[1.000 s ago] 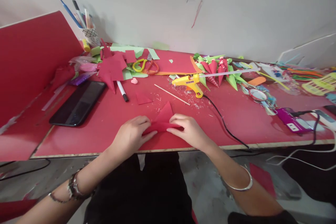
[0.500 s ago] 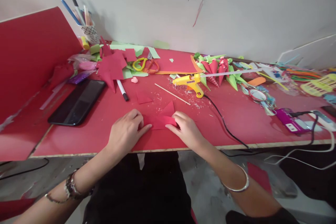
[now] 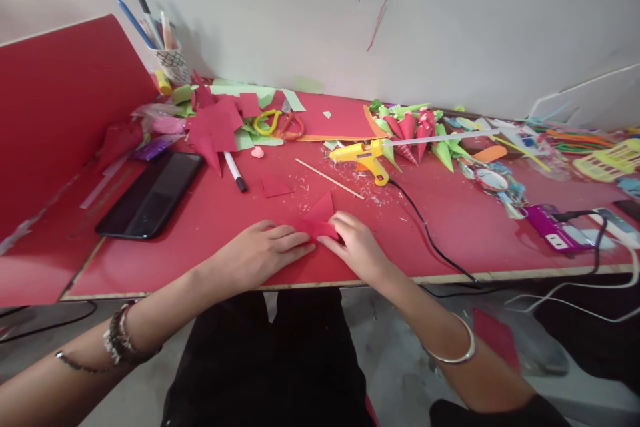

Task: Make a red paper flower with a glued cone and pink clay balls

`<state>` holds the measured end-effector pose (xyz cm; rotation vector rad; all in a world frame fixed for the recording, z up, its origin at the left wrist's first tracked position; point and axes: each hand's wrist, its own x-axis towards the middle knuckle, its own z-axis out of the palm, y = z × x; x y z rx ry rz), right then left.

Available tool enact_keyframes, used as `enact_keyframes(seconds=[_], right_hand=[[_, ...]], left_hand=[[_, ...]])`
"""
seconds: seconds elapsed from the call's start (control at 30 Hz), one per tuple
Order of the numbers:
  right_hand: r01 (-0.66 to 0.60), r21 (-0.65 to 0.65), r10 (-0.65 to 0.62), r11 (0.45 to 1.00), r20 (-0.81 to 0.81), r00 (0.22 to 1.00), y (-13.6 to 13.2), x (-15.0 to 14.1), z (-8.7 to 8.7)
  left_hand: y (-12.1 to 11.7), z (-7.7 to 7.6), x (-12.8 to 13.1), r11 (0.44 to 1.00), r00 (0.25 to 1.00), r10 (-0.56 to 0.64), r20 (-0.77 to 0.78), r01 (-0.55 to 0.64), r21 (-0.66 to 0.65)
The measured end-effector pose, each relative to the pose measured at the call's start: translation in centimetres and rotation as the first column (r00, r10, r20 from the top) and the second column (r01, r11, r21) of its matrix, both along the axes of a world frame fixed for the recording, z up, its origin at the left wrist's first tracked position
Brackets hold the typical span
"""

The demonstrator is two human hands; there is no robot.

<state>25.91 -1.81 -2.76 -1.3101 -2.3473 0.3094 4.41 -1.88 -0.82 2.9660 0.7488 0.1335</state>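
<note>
A piece of red paper [image 3: 320, 213] lies near the front edge of the red table, part of it folded and a pointed corner sticking up at the back. My left hand [image 3: 260, 252] rests flat over its left side, fingers stretched out together toward the right. Thumb and fingers of my right hand [image 3: 356, 245] pinch the paper's right end. Both hands cover much of the sheet. Just behind it is a small red paper piece [image 3: 277, 185]. A thin wooden stick [image 3: 330, 179] lies farther back.
A yellow glue gun [image 3: 364, 159] with a black cord lies behind my right hand. To the left are a black phone [image 3: 150, 197] and a marker [image 3: 235, 172]. Scissors [image 3: 280, 123], paper scraps and red and green paper cones [image 3: 407, 130] line the back. A purple power strip [image 3: 555, 230] sits right.
My left hand has shifted right and flattened from a pinch at the paper's left end to fingers laid over it. My right hand stays nearly in place.
</note>
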Motion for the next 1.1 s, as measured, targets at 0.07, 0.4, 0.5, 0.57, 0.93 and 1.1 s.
enact_keyframes(seconds=[0.07, 0.4, 0.5, 0.57, 0.93, 1.1], right_hand=[[-0.001, -0.004, 0.001, 1.0, 0.006, 1.0, 0.0, 0.0, 0.0], [0.017, 0.061, -0.018, 0.998, 0.005, 1.0, -0.5, 0.2, 0.2], [0.05, 0.192, -0.066, 0.98, 0.081, 0.995, -1.5, -0.5, 0.7], [-0.041, 0.251, -0.007, 0.967, 0.187, 0.982, -2.2, -1.1, 1.1], [-0.105, 0.109, 0.089, 0.989, 0.14, 0.986, -3.6, 0.1, 0.8], [-0.002, 0.077, -0.007, 0.997, 0.112, 0.994, -4.0, 2.1, 0.4]], left_hand=[[-0.1, 0.1, -0.4, 1.0, 1.0, 0.012, -0.003, -0.012, -0.016], [-0.4, 1.2, -4.3, 0.981, 0.993, 0.119, 0.002, -0.117, -0.157], [-0.5, 1.2, -4.7, 0.978, 0.994, 0.109, 0.003, -0.107, -0.18], [-0.5, 1.2, -4.7, 0.979, 0.995, 0.097, 0.002, -0.095, -0.18], [-0.3, 1.2, -4.7, 0.981, 0.998, 0.066, -0.024, -0.07, -0.183], [-0.1, 1.3, -4.7, 0.982, 0.998, 0.064, 0.004, -0.062, -0.178]])
